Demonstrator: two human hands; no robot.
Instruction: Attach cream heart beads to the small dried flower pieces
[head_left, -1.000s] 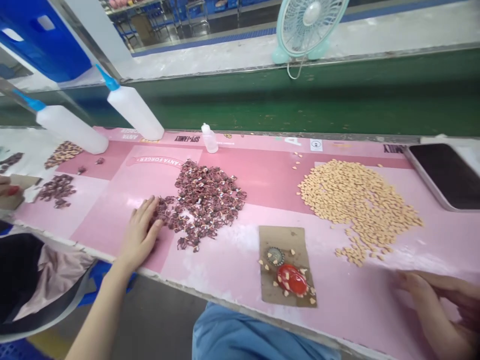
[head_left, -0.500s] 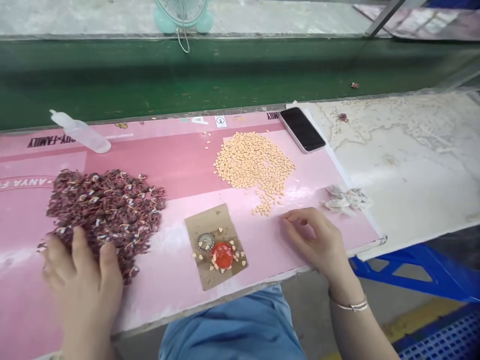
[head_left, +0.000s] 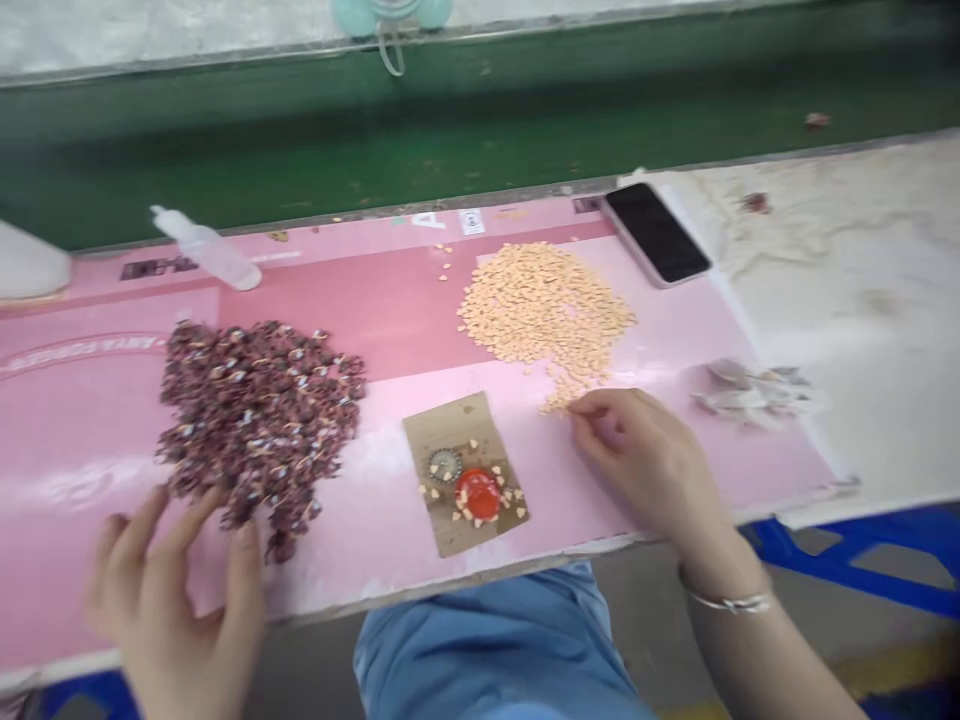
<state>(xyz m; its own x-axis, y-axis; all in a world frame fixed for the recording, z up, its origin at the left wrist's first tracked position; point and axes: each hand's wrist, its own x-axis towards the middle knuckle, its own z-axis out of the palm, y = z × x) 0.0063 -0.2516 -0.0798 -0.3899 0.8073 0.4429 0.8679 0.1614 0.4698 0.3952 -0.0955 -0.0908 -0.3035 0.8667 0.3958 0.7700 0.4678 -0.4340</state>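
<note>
My left hand (head_left: 184,590) has its fingers spread, with the fingertips at the lower edge of a heap of dark maroon pieces (head_left: 259,410) dotted with small white and tan bits. My right hand (head_left: 649,460) is pinched, thumb against forefinger, beside the tail of a pile of small tan heart-shaped pieces (head_left: 544,300). Whatever its fingertips hold, if anything, is too small to make out. Between the hands lies a brown card (head_left: 446,430) bearing a red round cap (head_left: 478,494), a grey crimped bottle cap (head_left: 445,466) and several loose hearts.
A translucent squeeze bottle (head_left: 217,258) lies at the back left, near a white container (head_left: 30,265). A phone (head_left: 658,235) rests at the back right. Crumpled tissue (head_left: 754,393) is right of my right hand. The pink mat (head_left: 337,345) reaches the table's front edge.
The view has shifted, so the tabletop things appear farther right. My right fingertips are now closer to the tail of the heart pile. My left hand has drawn back toward the maroon heap's lower edge.
</note>
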